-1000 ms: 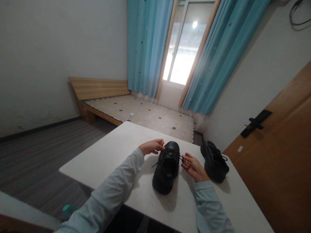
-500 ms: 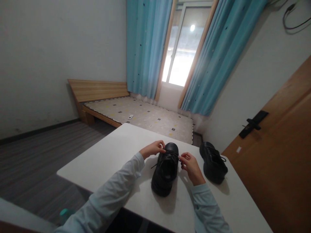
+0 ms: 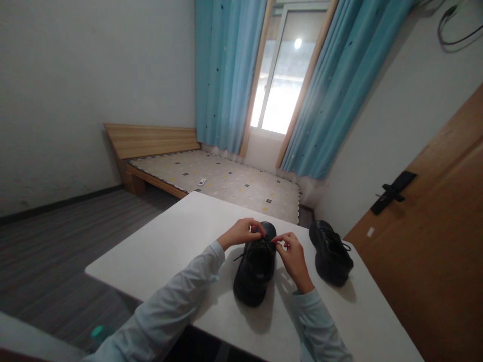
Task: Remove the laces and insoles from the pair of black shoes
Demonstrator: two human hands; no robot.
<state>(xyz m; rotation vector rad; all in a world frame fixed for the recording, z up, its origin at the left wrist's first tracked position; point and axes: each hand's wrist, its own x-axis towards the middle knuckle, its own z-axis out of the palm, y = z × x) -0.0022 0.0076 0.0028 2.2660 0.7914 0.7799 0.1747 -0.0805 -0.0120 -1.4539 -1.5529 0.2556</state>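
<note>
A black lace-up shoe (image 3: 253,284) rests on the white table (image 3: 169,246), toe pointing away from me. Over its lacing, near the toe, my left hand (image 3: 243,233) reaches in from the left with fingers pinched at the laces. From the right side my right hand (image 3: 292,254) pinches at the laces too, thumb and forefinger together. The lace between the fingers is too small and dark to make out fully. One loose lace end sticks out at the shoe's left. A second black shoe (image 3: 331,254) lies further right, near the table's edge.
Beyond the table is a bed (image 3: 222,176) with a small white object (image 3: 202,181) on it. A wooden door (image 3: 433,226) stands close on the right. Blue curtains (image 3: 230,75) hang beside the window. A green-capped item (image 3: 97,332) is low at left.
My left hand has shifted right over the laces. My right hand has moved slightly left and up, so the two hands are closer together. Both shoes stay in place.
</note>
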